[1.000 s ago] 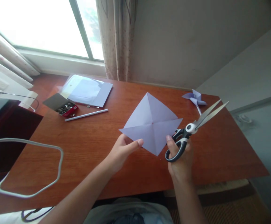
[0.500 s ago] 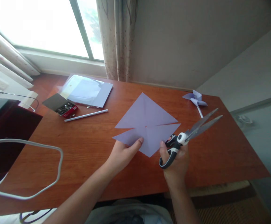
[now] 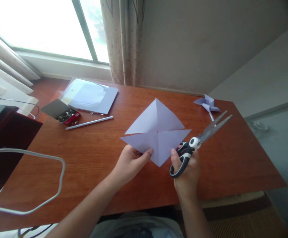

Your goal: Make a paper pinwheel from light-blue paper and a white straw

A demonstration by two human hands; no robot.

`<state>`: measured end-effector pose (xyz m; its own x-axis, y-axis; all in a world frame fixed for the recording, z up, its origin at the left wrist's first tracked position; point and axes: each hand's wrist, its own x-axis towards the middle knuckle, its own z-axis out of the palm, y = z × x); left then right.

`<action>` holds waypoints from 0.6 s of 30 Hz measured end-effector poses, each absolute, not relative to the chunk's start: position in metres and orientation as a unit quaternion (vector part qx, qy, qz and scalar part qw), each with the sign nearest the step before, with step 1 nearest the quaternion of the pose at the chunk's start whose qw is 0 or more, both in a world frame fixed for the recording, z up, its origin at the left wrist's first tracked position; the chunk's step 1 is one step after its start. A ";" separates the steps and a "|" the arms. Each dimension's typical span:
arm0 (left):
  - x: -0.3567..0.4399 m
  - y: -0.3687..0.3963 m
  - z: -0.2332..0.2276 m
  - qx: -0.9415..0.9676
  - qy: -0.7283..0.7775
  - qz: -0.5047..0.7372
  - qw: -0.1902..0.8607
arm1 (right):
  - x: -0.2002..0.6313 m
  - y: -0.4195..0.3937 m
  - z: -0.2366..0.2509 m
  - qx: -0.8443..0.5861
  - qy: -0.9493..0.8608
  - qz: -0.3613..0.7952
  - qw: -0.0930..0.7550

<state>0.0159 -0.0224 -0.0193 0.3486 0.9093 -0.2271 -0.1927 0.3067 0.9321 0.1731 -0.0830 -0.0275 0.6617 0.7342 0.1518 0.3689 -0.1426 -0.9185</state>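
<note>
A square sheet of pale lilac paper [image 3: 156, 119] is held up like a diamond above the desk. Cuts run inward from its left and right corners towards a small mark at its middle, and a crease runs top to bottom. My left hand [image 3: 134, 162] pinches the lower left edge, thumb on top. My right hand [image 3: 188, 168] has black-and-white scissors [image 3: 193, 142] hooked on it, their blades slightly apart and pointing up to the right. Its thumb also touches the paper's lower right edge.
On the wooden desk [image 3: 84, 172], a paper pinwheel [image 3: 208, 104] lies at the back right. At the back left are a stack of paper in a clear sleeve [image 3: 91, 96], an open red box of metal pins [image 3: 68, 116] and a rolled paper stick [image 3: 89, 122]. A white cable [image 3: 62, 178] loops at left.
The paper has bent along its vertical crease, its upper part tilting and the left cut narrowing. Both hands keep their grip and have barely moved.
</note>
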 end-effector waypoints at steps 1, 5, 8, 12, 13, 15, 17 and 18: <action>0.015 -0.021 -0.018 0.437 0.425 0.405 0.682 | 0.173 -0.084 -0.027 -0.728 -0.374 0.200 0.538; 0.010 -0.017 -0.014 0.430 0.481 0.427 0.633 | 0.176 -0.092 -0.025 -0.689 -0.393 0.304 0.527; 0.006 -0.016 -0.016 0.415 0.506 0.440 0.615 | 0.183 -0.104 -0.025 -0.654 -0.415 0.387 0.501; 0.005 -0.017 -0.017 0.395 0.521 0.469 0.594 | 0.194 -0.124 -0.028 -0.600 -0.431 0.502 0.450; 0.005 -0.017 -0.016 0.393 0.518 0.474 0.594 | 0.195 -0.129 -0.029 -0.591 -0.433 0.521 0.438; 0.006 -0.018 -0.013 0.393 0.507 0.482 0.597 | 0.195 -0.138 -0.030 -0.598 -0.414 0.539 0.425; 0.007 -0.019 -0.009 0.395 0.498 0.488 0.598 | 0.194 -0.145 -0.030 -0.608 -0.393 0.555 0.411; 0.007 -0.019 -0.007 0.393 0.498 0.491 0.597 | 0.193 -0.147 -0.030 -0.610 -0.385 0.563 0.403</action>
